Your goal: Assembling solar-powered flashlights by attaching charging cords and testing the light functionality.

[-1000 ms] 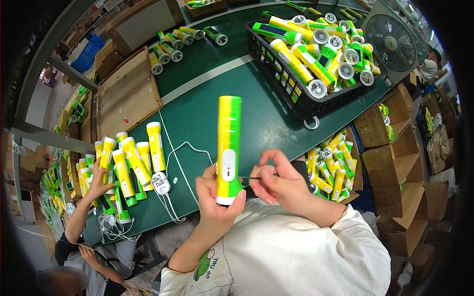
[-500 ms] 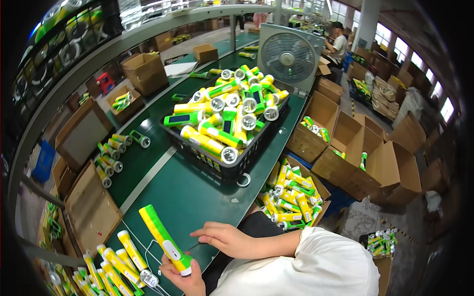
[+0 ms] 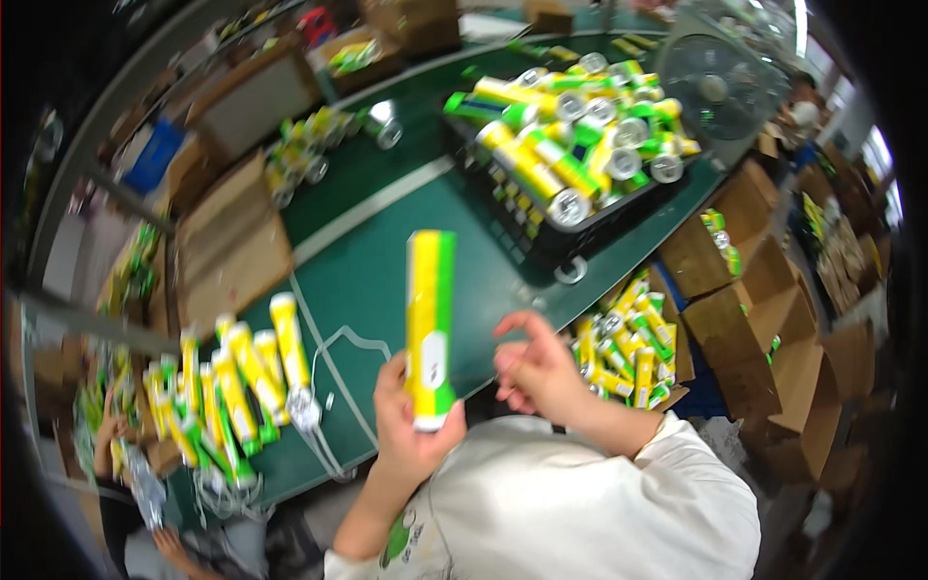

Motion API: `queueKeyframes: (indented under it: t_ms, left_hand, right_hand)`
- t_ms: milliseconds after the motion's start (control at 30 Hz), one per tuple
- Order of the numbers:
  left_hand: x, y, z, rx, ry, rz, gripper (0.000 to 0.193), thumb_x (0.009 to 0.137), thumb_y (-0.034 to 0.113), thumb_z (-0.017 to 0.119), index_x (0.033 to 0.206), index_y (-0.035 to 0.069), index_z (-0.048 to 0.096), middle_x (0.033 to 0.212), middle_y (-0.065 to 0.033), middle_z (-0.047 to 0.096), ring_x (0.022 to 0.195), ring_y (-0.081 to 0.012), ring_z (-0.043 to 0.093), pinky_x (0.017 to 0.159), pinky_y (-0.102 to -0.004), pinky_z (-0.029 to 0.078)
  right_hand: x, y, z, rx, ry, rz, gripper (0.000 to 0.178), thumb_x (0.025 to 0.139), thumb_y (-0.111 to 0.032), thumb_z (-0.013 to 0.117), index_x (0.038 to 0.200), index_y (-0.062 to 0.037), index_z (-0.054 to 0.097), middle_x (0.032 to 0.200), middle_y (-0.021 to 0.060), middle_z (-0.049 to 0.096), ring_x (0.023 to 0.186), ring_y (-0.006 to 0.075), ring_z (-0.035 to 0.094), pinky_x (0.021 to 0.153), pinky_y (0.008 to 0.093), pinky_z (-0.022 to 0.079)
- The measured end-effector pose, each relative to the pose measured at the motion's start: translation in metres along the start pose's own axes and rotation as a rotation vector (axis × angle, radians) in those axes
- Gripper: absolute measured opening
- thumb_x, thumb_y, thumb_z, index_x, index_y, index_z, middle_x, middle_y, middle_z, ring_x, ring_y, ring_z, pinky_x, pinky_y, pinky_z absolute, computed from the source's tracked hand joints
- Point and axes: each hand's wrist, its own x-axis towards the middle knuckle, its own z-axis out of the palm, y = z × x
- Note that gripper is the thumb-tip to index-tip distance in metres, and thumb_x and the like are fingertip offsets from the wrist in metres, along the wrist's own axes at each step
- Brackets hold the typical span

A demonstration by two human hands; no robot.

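A person's left hand [image 3: 411, 425] grips the lower end of a yellow-and-green flashlight [image 3: 430, 324], holding it upright over the near edge of a green table [image 3: 377, 261], just below the middle of the view. The right hand [image 3: 536, 372] hovers just beside it at 3 o'clock, fingers loosely curled and holding nothing, not touching the flashlight.

At 1 o'clock a black crate [image 3: 541, 222] sits on the table, heaped with flashlights of the same kind lying on their sides — lens ends mostly facing the viewer. Behind it at 2 o'clock stands a fan [image 3: 720, 87]. Off the table's edge at 3 o'clock, an open cardboard box [image 3: 677, 338] holds more flashlights. At 9 o'clock a row of flashlights [image 3: 227, 372] lies on the table with white cables [image 3: 329, 425] trailing — some blurred. Cardboard boxes [image 3: 232, 242] sit at 10 o'clock.
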Motion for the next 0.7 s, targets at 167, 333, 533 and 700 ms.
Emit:
queueKeyframes:
  t_ms: [167, 333, 533, 700]
  left_hand:
    - [0.001, -0.004, -0.004, 0.029, 0.055, 0.113, 0.052, 0.070, 0.000, 0.073, 0.095, 0.005, 0.028, 0.122, -0.0303, 0.040, 0.109, -0.0350, 0.051, 0.089, -0.0379, 0.043]
    - [0.002, 0.005, -0.009, 0.205, 0.009, 0.203, 0.051, 0.072, -0.003, 0.068, 0.096, 0.008, 0.024, 0.125, -0.0255, 0.039, 0.103, -0.0266, 0.053, 0.087, -0.0369, 0.046]
    - [-0.013, -0.006, 0.002, -0.244, 0.280, -0.124, 0.044, 0.079, 0.002, 0.065, 0.096, 0.010, 0.025, 0.111, -0.0171, 0.046, 0.090, -0.0225, 0.058, 0.073, -0.0336, 0.052]
    - [-0.006, 0.003, 0.007, -0.341, 0.312, -0.118, 0.044, 0.079, 0.008, 0.065, 0.097, 0.011, 0.025, 0.097, -0.0123, 0.046, 0.082, -0.0222, 0.058, 0.063, -0.0308, 0.051]
  right_hand:
    - [0.016, 0.001, -0.011, 0.444, -0.205, 0.233, 0.034, 0.091, -0.011, 0.057, 0.118, -0.0065, 0.038, 0.067, 0.0044, 0.051, 0.052, 0.0113, 0.053, 0.035, 0.0190, 0.031]
    - [0.013, 0.013, -0.016, 0.595, -0.235, 0.318, 0.017, 0.091, -0.012, 0.057, 0.105, -0.0044, 0.050, 0.067, 0.0026, 0.051, 0.054, 0.0106, 0.051, 0.037, 0.0179, 0.036]
    - [0.006, 0.038, 0.001, 0.396, -0.424, -0.182, 0.040, 0.098, -0.029, 0.045, 0.122, 0.0031, 0.047, 0.102, 0.0142, 0.057, 0.088, 0.0175, 0.061, 0.078, 0.0303, 0.052]
    - [0.008, 0.032, -0.003, -0.396, -0.165, -0.805, 0.029, 0.091, -0.008, 0.055, 0.118, 0.0035, 0.055, 0.104, 0.0108, 0.053, 0.089, 0.0186, 0.058, 0.078, 0.0272, 0.048]
